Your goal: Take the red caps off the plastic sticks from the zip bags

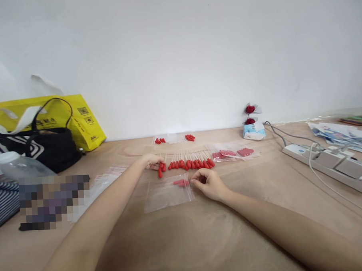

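A row of thin sticks with red tips point(188, 164) lies across the middle of the tan table. My left hand point(153, 161) reaches to the row's left end, its fingers closed on a red-tipped stick point(161, 168). My right hand point(208, 184) pinches the mouth of a clear zip bag point(168, 192) lying flat in front of the row. Two or three red-tipped sticks point(181, 182) lie inside the bag near its opening.
Filled clear bags of red pieces point(234, 152) lie right of the row; more red pieces point(190, 137) sit by the wall. A black bag point(42, 147) and yellow bag point(84, 119) stand left. A power strip with cables point(329, 161) and papers point(339, 134) lie right.
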Available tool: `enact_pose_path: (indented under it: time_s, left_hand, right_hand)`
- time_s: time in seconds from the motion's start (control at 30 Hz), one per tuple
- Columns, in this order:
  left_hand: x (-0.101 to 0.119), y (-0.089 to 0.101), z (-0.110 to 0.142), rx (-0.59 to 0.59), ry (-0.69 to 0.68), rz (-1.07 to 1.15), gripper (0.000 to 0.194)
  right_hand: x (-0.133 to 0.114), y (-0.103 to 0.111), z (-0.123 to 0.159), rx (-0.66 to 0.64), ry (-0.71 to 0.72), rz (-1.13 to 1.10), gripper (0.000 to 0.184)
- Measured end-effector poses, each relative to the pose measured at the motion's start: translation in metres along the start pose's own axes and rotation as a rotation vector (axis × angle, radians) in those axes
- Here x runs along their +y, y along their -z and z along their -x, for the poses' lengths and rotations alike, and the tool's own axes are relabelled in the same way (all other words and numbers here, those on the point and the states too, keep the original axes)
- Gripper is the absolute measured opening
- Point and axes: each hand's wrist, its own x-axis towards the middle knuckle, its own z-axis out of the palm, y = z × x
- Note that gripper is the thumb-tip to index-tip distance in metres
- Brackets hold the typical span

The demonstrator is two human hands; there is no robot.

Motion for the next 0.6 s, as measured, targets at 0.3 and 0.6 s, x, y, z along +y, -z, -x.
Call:
enact_pose_path:
  time_s: [0.3, 0.6]
  left_hand:
    - [0.012, -0.016, -0.008, 0.021, 0.134, -0.011, 0.016]
    - [0.007, 0.000, 0.006, 0.038, 0.162, -0.072, 0.031]
  right_hand:
    - [-0.004, 0.001, 0.000, -0.005, 0.000, 0.024, 0.005]
    - [-0.003, 0.001, 0.000, -0.019, 0.002, 0.023, 0.005]
